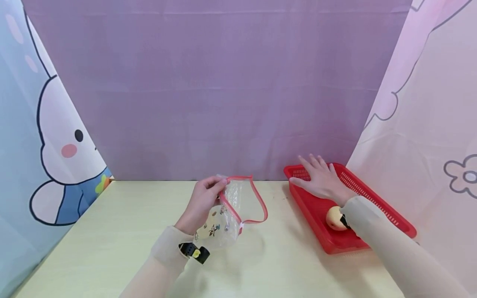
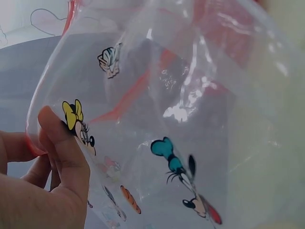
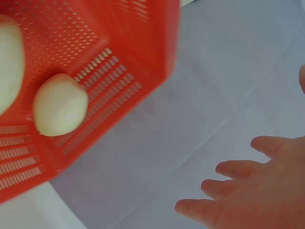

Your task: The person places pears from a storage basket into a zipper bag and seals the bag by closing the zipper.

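Observation:
My left hand [image 1: 203,203] pinches the rim of a clear plastic zip bag [image 1: 232,203] between thumb and fingers. Red edging lines the bag's mouth, which gapes toward the right, and cartoon figures are printed on its side. In the left wrist view the thumb presses the clear film [image 2: 190,114] near a printed figure with a yellow bow. Over the far end of a red plastic basket [image 1: 309,211], my right hand [image 1: 320,180] spreads its fingers and holds nothing. A round, pale yellow fruit [image 1: 335,218] lies in the basket, partly behind the right wrist.
The right wrist view shows a pale fruit [image 3: 61,105] in the basket's corner and part of another [image 3: 8,62] at the left edge. The basket's slotted walls stand at the right of the pale table [image 1: 123,231]. A purple cloth [image 1: 208,91] hangs behind.

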